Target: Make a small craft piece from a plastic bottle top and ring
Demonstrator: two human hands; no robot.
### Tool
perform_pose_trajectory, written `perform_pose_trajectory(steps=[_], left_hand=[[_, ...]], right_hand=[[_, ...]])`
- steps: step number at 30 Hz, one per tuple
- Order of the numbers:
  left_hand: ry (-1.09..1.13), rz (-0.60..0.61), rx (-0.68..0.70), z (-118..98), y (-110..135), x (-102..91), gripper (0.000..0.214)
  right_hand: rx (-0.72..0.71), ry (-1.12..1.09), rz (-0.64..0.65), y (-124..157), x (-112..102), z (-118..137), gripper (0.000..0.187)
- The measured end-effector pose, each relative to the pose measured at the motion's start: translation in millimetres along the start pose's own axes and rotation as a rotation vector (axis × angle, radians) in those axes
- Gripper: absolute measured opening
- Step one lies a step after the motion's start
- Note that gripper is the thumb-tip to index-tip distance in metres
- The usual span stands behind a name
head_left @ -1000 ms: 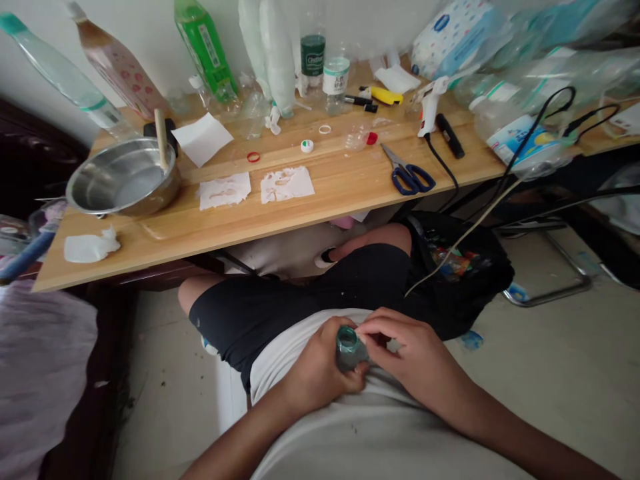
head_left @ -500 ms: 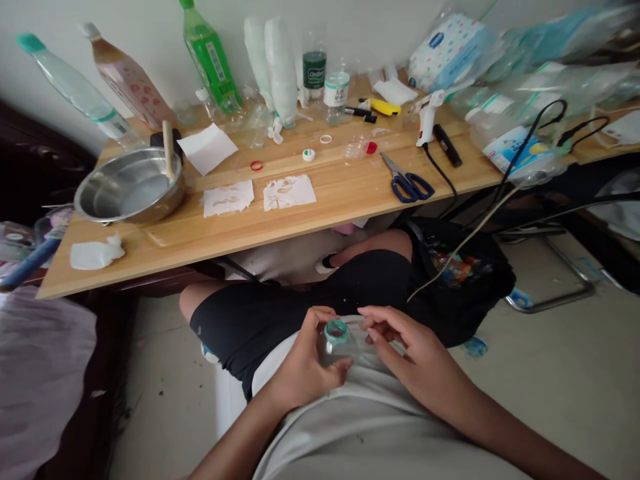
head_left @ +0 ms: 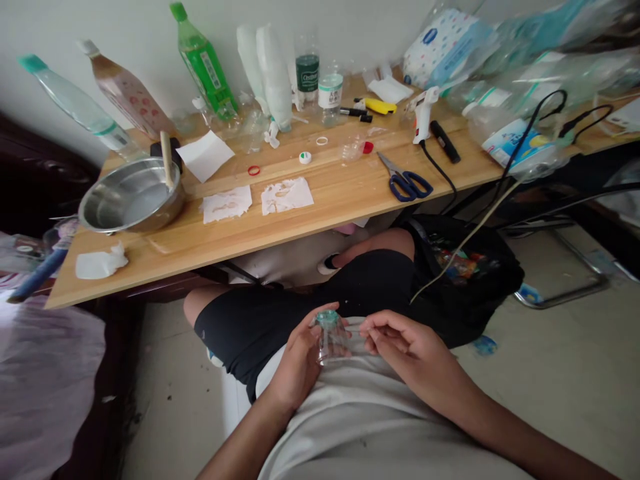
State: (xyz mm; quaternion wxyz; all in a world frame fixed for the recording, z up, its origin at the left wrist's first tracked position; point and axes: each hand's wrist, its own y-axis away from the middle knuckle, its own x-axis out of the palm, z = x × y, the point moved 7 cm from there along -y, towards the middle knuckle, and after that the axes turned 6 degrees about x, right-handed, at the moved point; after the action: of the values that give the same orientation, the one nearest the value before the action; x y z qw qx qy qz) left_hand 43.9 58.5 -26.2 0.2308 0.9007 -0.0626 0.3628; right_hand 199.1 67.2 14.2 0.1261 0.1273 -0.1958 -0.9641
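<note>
Your left hand [head_left: 300, 363] is wrapped around a small clear plastic bottle top with a teal neck ring [head_left: 331, 333], held over your lap against your white shirt [head_left: 350, 427] — your right hand [head_left: 405, 350] pinches its clear edge from the other side, below the long wooden table [head_left: 280, 213]

Soft, even daylight fills the scene, brightest on the pale wall and the tabletop [head_left: 350, 193], with only faint shadows beneath it. The wide lens bows the edges, and the clear bags [head_left: 545, 60] at upper right are smeared with blur.
</note>
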Motion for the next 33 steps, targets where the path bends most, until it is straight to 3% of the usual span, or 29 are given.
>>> perform_pose_trajectory(steps=[7,13,16,20,22,28,33], left_hand=[[0.038,0.015,-0.003,-2,1,3.0,0.046],[0.062,0.073,0.046,-4,2,3.7,0.048],[0.02,0.119,0.105,-4,2,3.0,0.054],[-0.035,0.154,0.137,-1,1,0.7,0.052],[-0.103,0.133,0.152,-1,1,-1.8,0.053],[-0.634,0.017,0.26,-17,4,0.0,0.045],[-0.854,0.063,0.218,-12,7,8.8,0.04]], right_hand=[[0.164,-0.261,0.121,-3,14,-23,0.019],[0.191,-0.333,0.125,-3,15,-21,0.03],[0.125,-0.161,0.057,-9,6,-11,0.025],[-0.284,0.24,-0.143,-12,-1,29,0.023],[-0.392,0.323,-0.144,-11,6,43,0.033],[-0.275,0.417,0.008,-12,21,46,0.021],[-0.271,0.432,0.11,-10,17,41,0.016]])
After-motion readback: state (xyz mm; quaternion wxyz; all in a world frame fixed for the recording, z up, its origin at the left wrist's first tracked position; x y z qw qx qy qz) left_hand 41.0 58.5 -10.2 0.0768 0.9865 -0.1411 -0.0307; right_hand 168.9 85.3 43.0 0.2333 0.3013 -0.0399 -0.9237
